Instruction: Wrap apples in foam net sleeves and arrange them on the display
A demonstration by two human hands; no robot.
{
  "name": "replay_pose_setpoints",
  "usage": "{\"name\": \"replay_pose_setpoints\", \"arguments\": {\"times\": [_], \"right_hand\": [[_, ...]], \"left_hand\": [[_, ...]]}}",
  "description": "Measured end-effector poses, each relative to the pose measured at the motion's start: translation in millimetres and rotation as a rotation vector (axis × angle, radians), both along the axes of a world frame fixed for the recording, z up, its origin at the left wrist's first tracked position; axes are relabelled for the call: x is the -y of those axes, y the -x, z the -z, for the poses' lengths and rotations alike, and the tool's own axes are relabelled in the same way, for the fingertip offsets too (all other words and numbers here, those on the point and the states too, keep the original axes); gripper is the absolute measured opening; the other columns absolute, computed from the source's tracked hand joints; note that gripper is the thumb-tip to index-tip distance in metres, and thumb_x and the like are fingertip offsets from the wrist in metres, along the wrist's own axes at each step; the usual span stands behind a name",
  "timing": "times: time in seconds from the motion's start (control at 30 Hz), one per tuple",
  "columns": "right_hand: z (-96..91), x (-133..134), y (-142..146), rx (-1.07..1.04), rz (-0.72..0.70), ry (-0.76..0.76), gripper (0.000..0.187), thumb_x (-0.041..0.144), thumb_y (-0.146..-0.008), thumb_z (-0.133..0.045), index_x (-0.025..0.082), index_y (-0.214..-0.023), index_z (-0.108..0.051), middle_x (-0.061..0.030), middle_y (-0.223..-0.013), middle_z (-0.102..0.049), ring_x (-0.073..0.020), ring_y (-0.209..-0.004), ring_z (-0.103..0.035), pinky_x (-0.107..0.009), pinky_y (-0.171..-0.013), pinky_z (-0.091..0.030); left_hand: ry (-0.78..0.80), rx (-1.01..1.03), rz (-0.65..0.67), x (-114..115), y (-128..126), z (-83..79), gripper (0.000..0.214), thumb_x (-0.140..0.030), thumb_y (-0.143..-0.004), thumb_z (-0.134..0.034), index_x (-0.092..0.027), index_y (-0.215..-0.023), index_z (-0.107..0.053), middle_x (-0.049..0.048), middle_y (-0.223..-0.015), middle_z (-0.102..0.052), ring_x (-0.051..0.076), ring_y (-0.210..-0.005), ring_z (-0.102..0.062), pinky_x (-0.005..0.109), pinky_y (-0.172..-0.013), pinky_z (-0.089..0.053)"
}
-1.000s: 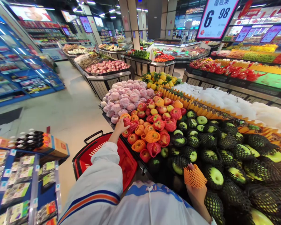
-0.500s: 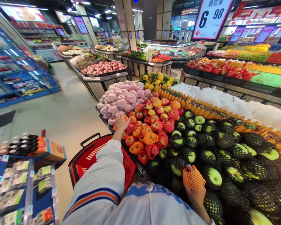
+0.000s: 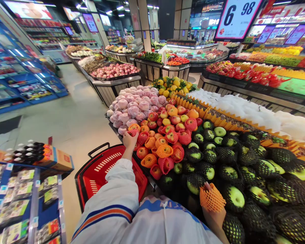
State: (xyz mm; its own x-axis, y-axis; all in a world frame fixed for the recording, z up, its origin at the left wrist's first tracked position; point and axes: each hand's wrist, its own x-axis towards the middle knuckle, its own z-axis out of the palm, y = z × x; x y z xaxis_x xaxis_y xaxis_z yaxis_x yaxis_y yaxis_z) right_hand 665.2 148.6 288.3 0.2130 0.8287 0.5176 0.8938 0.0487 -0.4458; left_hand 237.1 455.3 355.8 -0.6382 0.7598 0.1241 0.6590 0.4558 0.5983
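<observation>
My left hand (image 3: 130,140) reaches over the near left edge of the apple heap. Its fingers are closed at an apple in a pink foam net (image 3: 133,131), just beside the wrapped pale pink fruit. My right hand (image 3: 215,217), low at the right, grips an orange foam net (image 3: 212,198); a fingertip shows above the net, and whether fruit is inside I cannot tell. Red apples (image 3: 165,151), several in orange or pink nets, lie between the hands. Green apples in black nets (image 3: 234,196) surround my right hand.
A red shopping basket (image 3: 108,161) with a black handle stands below my left forearm. Wrapped pale pink fruit (image 3: 134,101) and yellow citrus (image 3: 170,84) fill the stand's far end. A rack of packets (image 3: 22,200) is at the left, and a price screen (image 3: 237,18) hangs above right.
My left hand has lowered slightly, and its fingers have gone from spread over the fruit to closed at the pink-netted apple. My right hand still holds the orange foam net.
</observation>
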Motion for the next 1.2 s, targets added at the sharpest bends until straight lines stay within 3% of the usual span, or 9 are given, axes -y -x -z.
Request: {"name": "replay_pose_setpoints", "arguments": {"times": [0.13,0.23,0.3,0.4,0.53,0.73,0.87,1.03,1.2], "right_hand": [[-2.0,0,0,-0.035,0.006,0.02,0.044,0.042,-0.095,-0.053,0.022,-0.132,-0.065,-0.0105,-0.125,-0.075,-0.0309,-0.117,-0.069,-0.044,-0.098,-0.055],[-3.8,0,1,-0.052,0.025,0.036,0.044,0.044,-0.095,-0.053,0.021,-0.13,-0.066,-0.0124,-0.126,-0.074,-0.0313,-0.116,-0.068,-0.045,-0.097,-0.055],[-4.3,-1,2,-0.056,0.044,0.046,0.045,0.046,-0.094,-0.052,0.02,-0.128,-0.067,-0.0132,-0.125,-0.074,-0.0316,-0.115,-0.068,-0.045,-0.097,-0.055],[-3.5,-2,3,-0.064,0.077,0.061,0.046,0.049,-0.093,-0.051,0.022,-0.126,-0.068,-0.0125,-0.125,-0.073,-0.0314,-0.114,-0.068,-0.045,-0.098,-0.055],[-0.4,-1,0,-0.04,0.074,0.066,0.048,0.051,-0.093,-0.048,0.025,-0.13,-0.065,-0.011,-0.128,-0.071,-0.033,-0.116,-0.068,-0.047,-0.099,-0.055],[1.5,1,-5,0.009,-0.02,0.032,0.047,0.038,-0.095,-0.052,0.032,-0.141,-0.057,-0.0064,-0.126,-0.072,-0.0336,-0.119,-0.067,-0.047,-0.104,-0.054],[-3.0,-2,-3,0.028,-0.085,-0.048,0.045,0.032,-0.096,-0.055,0.031,-0.141,-0.059,-0.0056,-0.124,-0.074,-0.033,-0.118,-0.068,-0.049,-0.106,-0.052],[-10.3,-5,0,0.079,-0.108,-0.086,0.038,0.033,-0.099,-0.054,0.024,-0.135,-0.062,-0.0087,-0.122,-0.075,-0.0306,-0.118,-0.069,-0.045,-0.104,-0.053],[-9.8,-6,1,0.144,-0.112,-0.156,0.037,0.033,-0.101,-0.05,0.018,-0.132,-0.063,-0.01,-0.119,-0.076,-0.0276,-0.116,-0.068,-0.043,-0.1,-0.054]], "left_hand": [[-0.137,-0.053,0.127,23,-1,-6.1,0.069,-0.048,-0.083,-0.072,-0.011,-0.138,-0.051,0.0219,-0.14,-0.061,0.036,-0.131,-0.058,0.046,-0.114,-0.045],[-0.227,-0.005,0.447,49,-3,-5.3,0.062,-0.049,-0.078,-0.075,-0.016,-0.128,-0.058,0.0131,-0.127,-0.069,0.029,-0.117,-0.066,0.039,-0.107,-0.052],[-0.25,0.039,0.701,65,-7,-0.2,0.062,-0.048,-0.076,-0.077,-0.017,-0.126,-0.059,0.0114,-0.122,-0.071,0.028,-0.111,-0.069,0.041,-0.104,-0.054],[-0.185,0.028,0.884,82,-16,11.5,0.063,-0.044,-0.075,-0.078,-0.018,-0.129,-0.059,0.0118,-0.124,-0.07,0.029,-0.115,-0.067,0.045,-0.107,-0.052],[-0.114,-0.01,0.906,90,-31,23.1,0.067,-0.039,-0.072,-0.081,-0.019,-0.132,-0.058,0.0126,-0.13,-0.066,0.032,-0.123,-0.062,0.048,-0.113,-0.047],[-0.009,-0.062,0.85,85,-49,25.5,0.075,-0.045,-0.078,-0.079,-0.014,-0.141,-0.053,0.0185,-0.14,-0.059,0.037,-0.13,-0.055,0.051,-0.116,-0.041],[0.06,-0.066,0.798,79,-52,25.6,0.076,-0.052,-0.084,-0.074,-0.013,-0.144,-0.051,0.0217,-0.142,-0.056,0.039,-0.131,-0.054,0.055,-0.117,-0.039],[0.103,-0.004,0.874,81,-42,20.6,0.091,-0.055,-0.072,-0.085,-0.014,-0.146,-0.052,0.0212,-0.147,-0.055,0.04,-0.134,-0.053,0.056,-0.12,-0.037],[0.036,0.085,0.892,69,-28,6.4,0.056,-0.049,-0.094,-0.062,-0.018,-0.141,-0.057,0.0136,-0.145,-0.06,0.028,-0.137,-0.055,0.045,-0.122,-0.038]]}}
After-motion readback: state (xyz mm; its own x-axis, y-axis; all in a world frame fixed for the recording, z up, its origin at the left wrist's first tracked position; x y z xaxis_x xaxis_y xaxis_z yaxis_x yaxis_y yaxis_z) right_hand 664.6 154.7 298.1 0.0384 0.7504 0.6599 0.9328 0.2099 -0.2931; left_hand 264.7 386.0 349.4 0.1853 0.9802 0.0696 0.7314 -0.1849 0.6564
